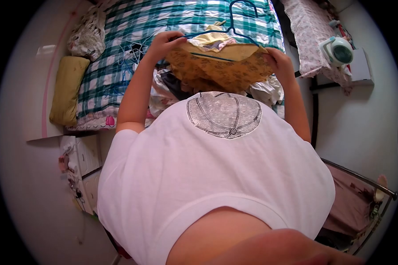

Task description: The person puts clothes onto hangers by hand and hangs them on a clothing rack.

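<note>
The mustard garment [221,73], printed with darker motifs, hangs open between the two hands over the bed, with a blue hanger [231,31] at its top edge. At the far left, an olive cushion [69,90] lies along the bed's side, and a crumpled pale cloth [87,35] sits just beyond it. Next comes the green-and-white checked cover [163,15], on which thin loose hangers [135,51] lie tangled. The left hand [170,42] is closed on the garment's upper left corner, beside that end of the blue hanger (whether it pinches the hanger too is hard to tell). In the middle, the hanger's hook points away from the wearer, and part of its lower bar shows against the fabric. A light yellow cloth [210,37] lies just beyond the garment. The right hand [279,62] grasps the upper right corner, and a crumpled white cloth [267,90] lies below it. Farther right, a small round fan [340,51] stands beside a pale floral cloth [301,35], near a white box [362,67].
</note>
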The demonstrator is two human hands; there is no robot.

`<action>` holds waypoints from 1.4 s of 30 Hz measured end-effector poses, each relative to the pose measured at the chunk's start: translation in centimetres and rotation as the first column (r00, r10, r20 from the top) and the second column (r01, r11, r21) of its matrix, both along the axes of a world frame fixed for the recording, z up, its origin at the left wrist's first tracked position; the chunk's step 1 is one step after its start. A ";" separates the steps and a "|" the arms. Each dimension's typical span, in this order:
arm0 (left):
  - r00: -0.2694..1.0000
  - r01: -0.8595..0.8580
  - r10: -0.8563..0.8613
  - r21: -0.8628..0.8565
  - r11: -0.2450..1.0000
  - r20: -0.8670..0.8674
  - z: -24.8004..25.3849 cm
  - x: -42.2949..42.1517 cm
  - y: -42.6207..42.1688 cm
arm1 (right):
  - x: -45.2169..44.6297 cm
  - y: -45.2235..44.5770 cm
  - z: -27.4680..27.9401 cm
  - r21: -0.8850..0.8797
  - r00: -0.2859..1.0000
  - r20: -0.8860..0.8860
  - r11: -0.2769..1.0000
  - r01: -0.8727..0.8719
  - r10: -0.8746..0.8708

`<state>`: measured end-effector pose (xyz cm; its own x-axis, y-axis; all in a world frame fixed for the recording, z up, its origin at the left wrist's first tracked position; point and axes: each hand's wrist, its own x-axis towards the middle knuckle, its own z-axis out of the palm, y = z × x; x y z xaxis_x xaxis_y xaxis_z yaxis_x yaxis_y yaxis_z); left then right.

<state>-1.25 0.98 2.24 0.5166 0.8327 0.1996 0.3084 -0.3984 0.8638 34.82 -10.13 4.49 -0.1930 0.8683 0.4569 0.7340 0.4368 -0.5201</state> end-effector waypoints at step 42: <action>0.969 -0.038 0.045 -0.035 0.999 0.242 -6.6 -0.1 1.2 | 7.7 -1.4 -1.5 -0.028 0.692 -0.675 0.945 0.325 -0.258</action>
